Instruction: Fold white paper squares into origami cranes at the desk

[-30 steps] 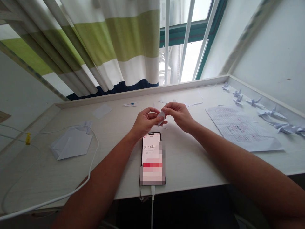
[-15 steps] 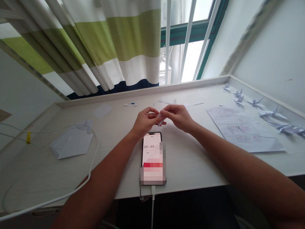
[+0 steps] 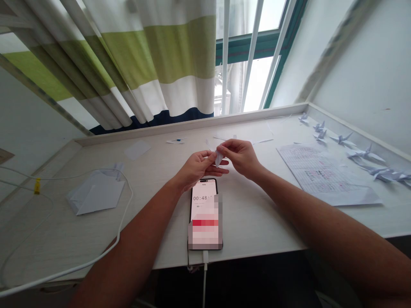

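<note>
Paper (image 3: 218,160), small and folded, is pinched between thumb and fingers of the left hand (image 3: 208,164) and of the right hand (image 3: 226,153), above the surface (image 3: 257,214). Phone (image 3: 205,214) lies just below the left hand, cable attached. Printed sheet (image 3: 321,171) lies to the right, with paper cranes (image 3: 342,139) beyond it.

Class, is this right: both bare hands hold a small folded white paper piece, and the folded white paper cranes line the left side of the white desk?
Wrong side: the head view shows the folded white paper cranes along the right side of the white desk. The left hand and right hand hold the small folded white paper piece.
</note>
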Motion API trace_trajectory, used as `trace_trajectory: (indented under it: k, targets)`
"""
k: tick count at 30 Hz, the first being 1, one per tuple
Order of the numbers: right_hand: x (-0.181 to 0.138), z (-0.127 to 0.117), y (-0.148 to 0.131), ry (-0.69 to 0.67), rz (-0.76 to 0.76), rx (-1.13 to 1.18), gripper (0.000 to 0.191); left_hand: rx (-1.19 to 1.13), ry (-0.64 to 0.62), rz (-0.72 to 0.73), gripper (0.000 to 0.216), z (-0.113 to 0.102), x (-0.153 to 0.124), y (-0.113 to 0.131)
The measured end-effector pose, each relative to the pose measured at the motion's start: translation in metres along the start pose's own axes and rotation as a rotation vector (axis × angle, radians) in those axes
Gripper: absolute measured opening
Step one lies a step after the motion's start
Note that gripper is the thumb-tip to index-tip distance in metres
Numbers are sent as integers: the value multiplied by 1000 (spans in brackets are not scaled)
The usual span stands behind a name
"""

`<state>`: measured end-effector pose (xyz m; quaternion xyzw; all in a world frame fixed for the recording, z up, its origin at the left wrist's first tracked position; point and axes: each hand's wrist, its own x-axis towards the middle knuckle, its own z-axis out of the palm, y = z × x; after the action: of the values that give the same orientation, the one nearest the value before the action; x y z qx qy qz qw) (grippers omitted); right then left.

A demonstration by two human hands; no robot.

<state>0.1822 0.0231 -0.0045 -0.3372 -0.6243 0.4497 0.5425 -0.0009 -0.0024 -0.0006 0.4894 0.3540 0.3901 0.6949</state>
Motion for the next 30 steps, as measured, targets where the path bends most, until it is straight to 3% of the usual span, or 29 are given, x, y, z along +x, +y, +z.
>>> trace_trajectory:
  k: [9, 15, 21, 30]
  targets:
    - [-3, 6, -5, 31, 79, 23, 38, 55, 88, 101, 38, 3, 0, 0]
    - [-4, 9, -5, 148, -27, -144, 26, 88, 87, 92, 41, 6, -1, 0]
    - [-5, 10, -6, 168, -52, -247, 26, 129, 137, 109, 46, 12, 0, -1]
    - [-5, 9, -5, 165, -30, -168, 28, 116, 136, 102, 43, 8, 1, -4]
